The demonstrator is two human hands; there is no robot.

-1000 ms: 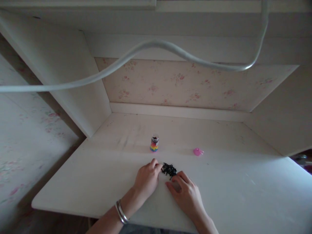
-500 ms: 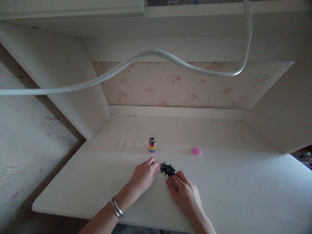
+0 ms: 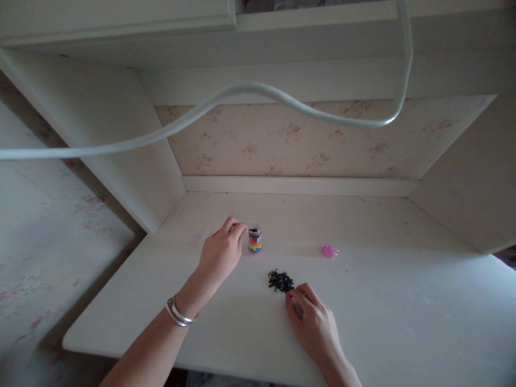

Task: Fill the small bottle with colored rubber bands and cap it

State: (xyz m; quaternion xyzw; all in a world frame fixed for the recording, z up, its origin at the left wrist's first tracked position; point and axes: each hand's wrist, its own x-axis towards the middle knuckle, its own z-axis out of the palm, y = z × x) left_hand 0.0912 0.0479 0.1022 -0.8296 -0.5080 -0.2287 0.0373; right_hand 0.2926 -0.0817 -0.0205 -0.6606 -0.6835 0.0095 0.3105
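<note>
**Left hand at the rainbow jar, right hand at the black heap**

My left hand, silver bangles at its wrist, has its fingertips pinched together just beside the mouth of the small clear jar. The jar is layered in rainbow colours and stands upright on the white counter. I cannot tell whether the fingers hold anything. My right hand lies half-curled, its fingertips touching the heap of small black pieces; its grip is hidden. A pink plastic piece lies farther right.

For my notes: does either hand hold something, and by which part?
Cannot tell: left hand fingertips are at the jar rim; right hand touches the black pile.
</note>
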